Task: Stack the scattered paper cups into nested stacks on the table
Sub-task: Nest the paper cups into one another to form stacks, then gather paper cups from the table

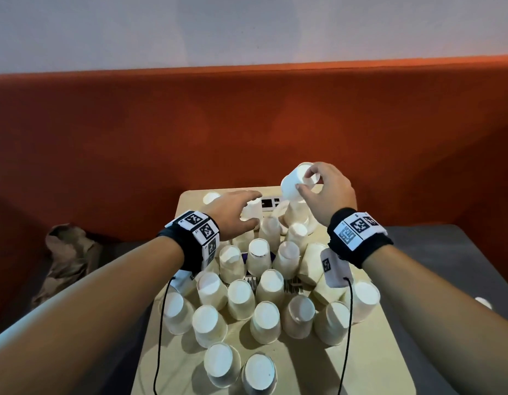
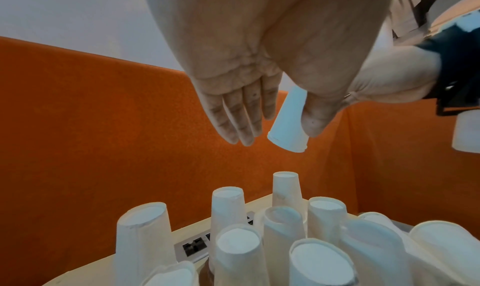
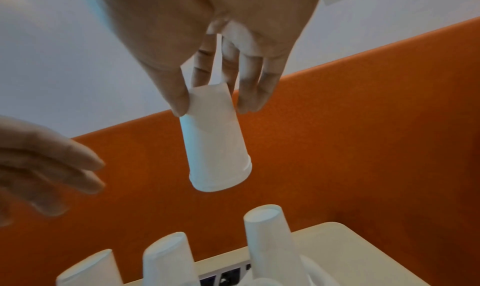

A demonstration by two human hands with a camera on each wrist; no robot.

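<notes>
My left hand (image 1: 233,213) hovers open, fingers spread, over the cups at centre frame, holding nothing. To its right, my right hand (image 1: 322,192) pinches a lifted cup (image 1: 294,183), mouth down. I'd line it squarely over the upturned cup (image 3: 270,241) below, then lower gently.

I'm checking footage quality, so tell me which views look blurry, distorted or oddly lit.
Head view: wide-angle bend at the edges, forearms stretched, table fairly sharp. Left wrist view: the left hand looms huge, near cups look bluish and soft. Right wrist view: the left hand is motion-blurred, while the held cup in the right hand stays reasonably sharp.
</notes>
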